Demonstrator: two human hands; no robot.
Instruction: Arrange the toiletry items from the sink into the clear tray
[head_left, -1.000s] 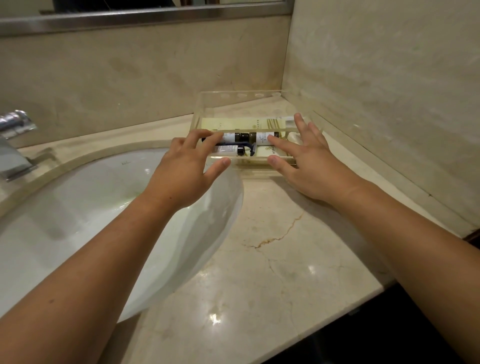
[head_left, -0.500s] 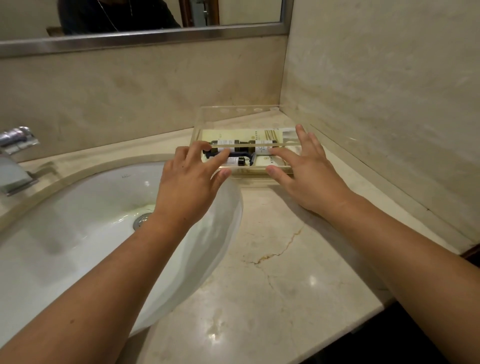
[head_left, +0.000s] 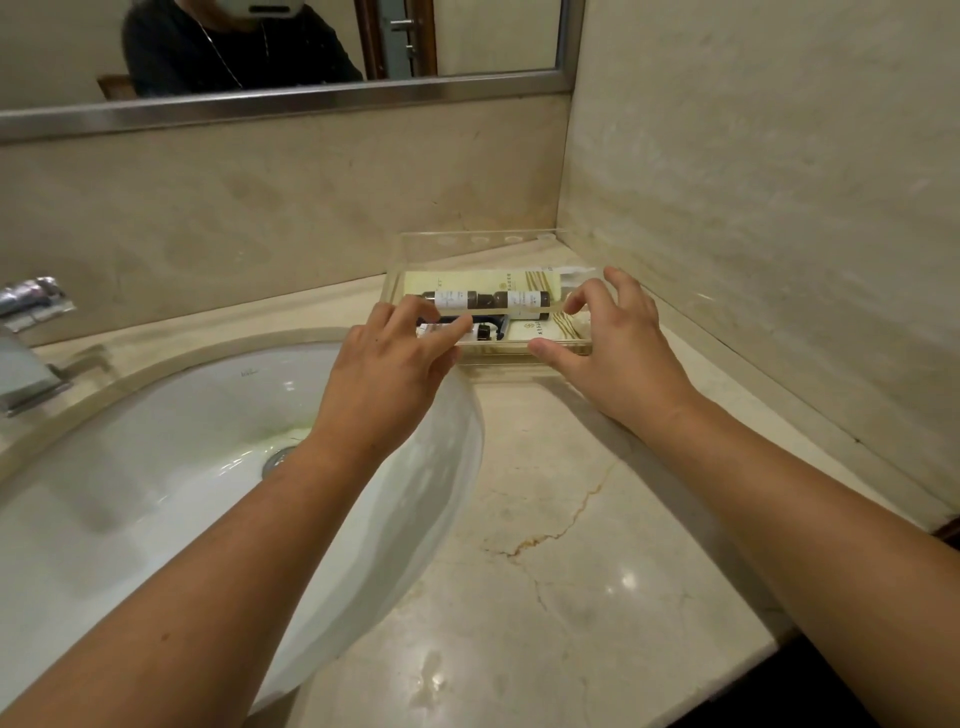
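Observation:
The clear tray (head_left: 519, 347) stands on the marble counter in the back right corner. Inside it lie two dark bottles with white labels (head_left: 457, 300) (head_left: 525, 300), cream packets (head_left: 543, 283), a dark item (head_left: 491, 330) and a small white-labelled tube (head_left: 430, 329). My left hand (head_left: 389, 374) grips the tray's front left corner, fingers over the rim and thumb on the front wall. My right hand (head_left: 621, 353) is at the front right corner. Its thumb touches the front wall, and its fingers are curled and raised, apart from the tray.
The white sink basin (head_left: 156, 467) with its drain (head_left: 278, 457) lies to the left, with a chrome faucet (head_left: 26, 343) at the far left. A mirror (head_left: 291, 98) runs above the back wall. A marble wall closes the right side. The counter's front edge (head_left: 727, 670) drops off at lower right.
My right fingers have lifted from lying flat on the tray's right end to a curled, raised pose. My left hand stays on the front left corner. The view has tilted upward.

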